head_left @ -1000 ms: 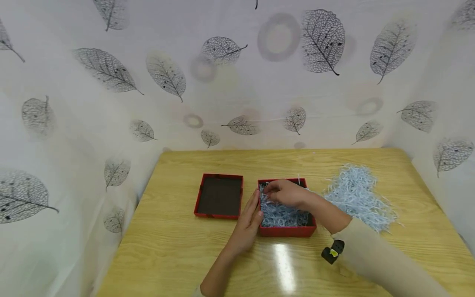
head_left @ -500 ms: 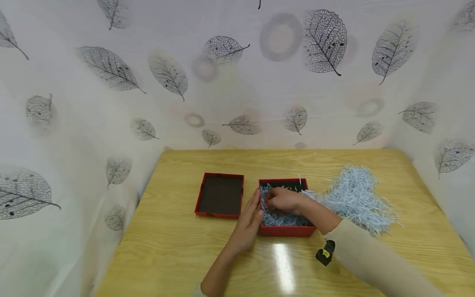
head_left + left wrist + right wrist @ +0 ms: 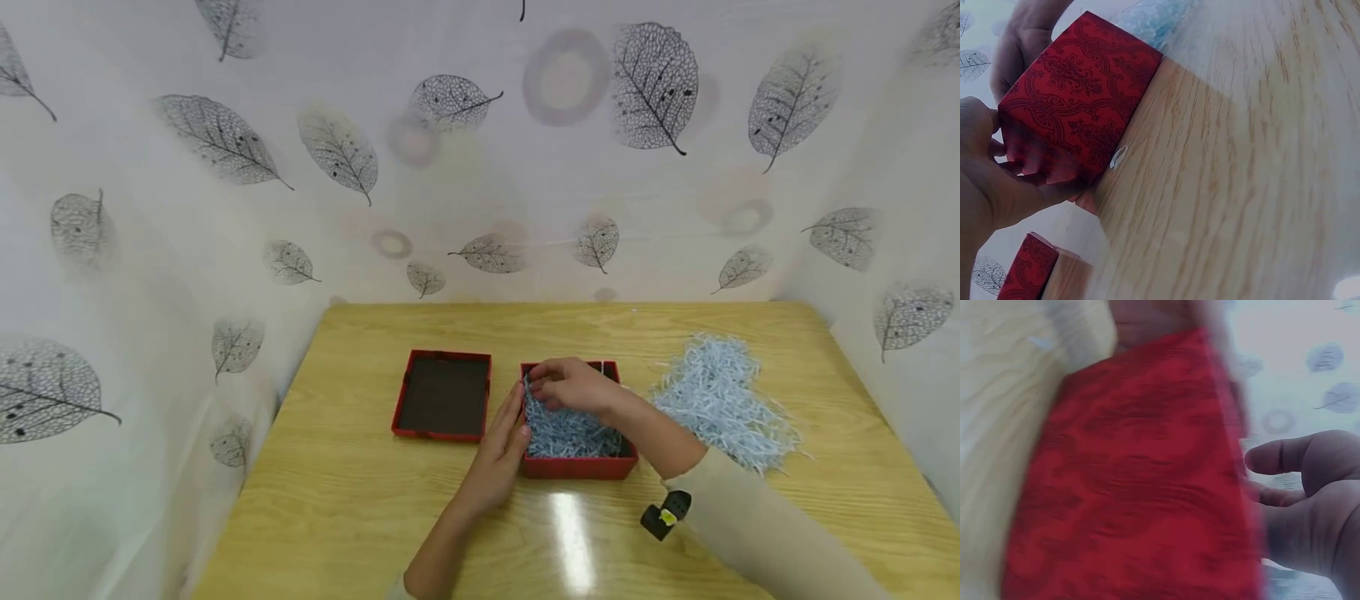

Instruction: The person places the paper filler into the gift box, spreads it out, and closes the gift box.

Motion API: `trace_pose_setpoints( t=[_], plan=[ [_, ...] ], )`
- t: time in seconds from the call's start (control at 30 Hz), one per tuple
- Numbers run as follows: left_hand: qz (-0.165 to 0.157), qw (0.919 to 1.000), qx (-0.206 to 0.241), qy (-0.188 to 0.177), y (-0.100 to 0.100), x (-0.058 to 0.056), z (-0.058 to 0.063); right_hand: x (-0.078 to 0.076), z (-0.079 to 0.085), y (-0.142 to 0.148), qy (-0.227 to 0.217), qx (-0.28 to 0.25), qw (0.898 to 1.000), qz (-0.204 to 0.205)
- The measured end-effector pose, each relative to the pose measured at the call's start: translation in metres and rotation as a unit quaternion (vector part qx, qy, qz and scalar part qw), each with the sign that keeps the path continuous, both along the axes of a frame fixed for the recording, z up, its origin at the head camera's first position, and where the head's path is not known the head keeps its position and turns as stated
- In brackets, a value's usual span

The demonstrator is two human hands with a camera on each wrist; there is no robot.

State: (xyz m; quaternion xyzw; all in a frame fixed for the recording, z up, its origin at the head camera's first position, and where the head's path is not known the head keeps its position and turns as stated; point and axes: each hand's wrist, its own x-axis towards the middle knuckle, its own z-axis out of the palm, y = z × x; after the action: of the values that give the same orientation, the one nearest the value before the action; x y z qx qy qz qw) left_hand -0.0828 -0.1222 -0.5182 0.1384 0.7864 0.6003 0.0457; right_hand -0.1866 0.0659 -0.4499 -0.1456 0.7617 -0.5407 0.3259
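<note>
A red patterned box [image 3: 579, 468] holds light-blue shredded paper [image 3: 573, 433] on the wooden table. My left hand [image 3: 495, 458] lies along the box's left side with its fingers straight, bracing it. In the left wrist view its thumb and fingers rest against the patterned wall. My right hand [image 3: 573, 387] is over the far left part of the box, fingers bent loosely near the paper, with no strands showing between them. The right wrist view is blurred, and there the box wall hides part of the fingers.
A shallow red lid [image 3: 442, 396] with a dark inside lies left of the box. A loose pile of pale-blue shredded paper [image 3: 720, 400] is on the right. Leaf-printed fabric [image 3: 480, 167] hangs behind and beside the wooden table [image 3: 345, 500].
My right hand dipped lower into the box, then rose toward its far left corner, its fingers loosening. The paper looks spread more evenly across the front. My left hand has stayed in place.
</note>
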Motion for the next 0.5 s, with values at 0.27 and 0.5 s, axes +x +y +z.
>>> trace_pose_setpoints(
  t=[0.27, 0.5],
  plan=[
    [-0.004, 1.0000, 0.001, -0.007, 0.000, -0.001, -0.003, 0.001, -0.013, -0.002, 0.008, 0.031, 0.999, 0.015],
    [0.002, 0.9999, -0.010, 0.008, 0.002, -0.001, 0.002, 0.006, 0.054, 0.062, 0.031, -0.058, 0.998, -0.016]
  ],
)
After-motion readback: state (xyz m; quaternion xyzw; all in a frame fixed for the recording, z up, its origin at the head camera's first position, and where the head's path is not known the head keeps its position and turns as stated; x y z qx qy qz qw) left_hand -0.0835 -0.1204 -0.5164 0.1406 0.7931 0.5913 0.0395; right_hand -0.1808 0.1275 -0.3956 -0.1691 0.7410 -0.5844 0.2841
